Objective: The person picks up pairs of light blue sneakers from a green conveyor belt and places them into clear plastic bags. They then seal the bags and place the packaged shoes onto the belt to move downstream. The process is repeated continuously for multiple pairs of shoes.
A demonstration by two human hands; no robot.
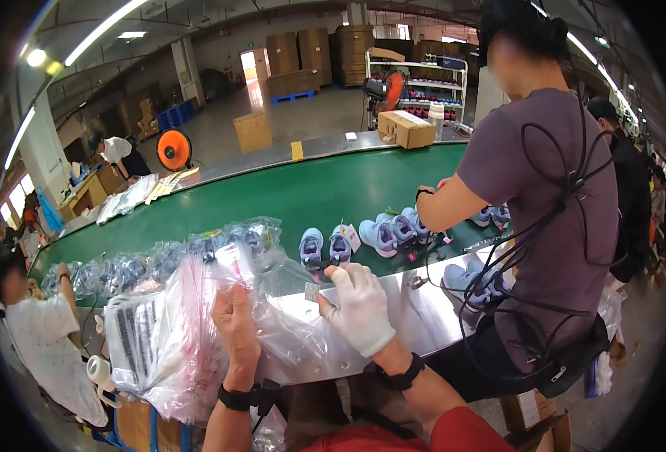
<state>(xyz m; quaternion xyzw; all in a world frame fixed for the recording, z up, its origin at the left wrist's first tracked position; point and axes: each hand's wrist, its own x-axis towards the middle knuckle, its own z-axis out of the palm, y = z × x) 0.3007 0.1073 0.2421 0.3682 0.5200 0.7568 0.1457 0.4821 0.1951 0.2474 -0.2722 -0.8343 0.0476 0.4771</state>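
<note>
Plastic film, clear and crinkled, is spread between the two hands as a loose bag [280,301] over the metal ledge [419,316]. By the left hand [236,328] the film is met with curled fingers; whether it is pinched cannot be told. On the white-gloved right hand [361,313], thumb and forefinger are parted, with a small label [312,291] near the thumb tip. Just beyond, a pair of light-blue shoes [311,245] is set upright on the green belt [272,197]. Beside the left forearm, a pile of bags [190,346] is heaped. The step in hand is judged to be readying the bag; next, its mouth would need to be found and held wide.
</note>
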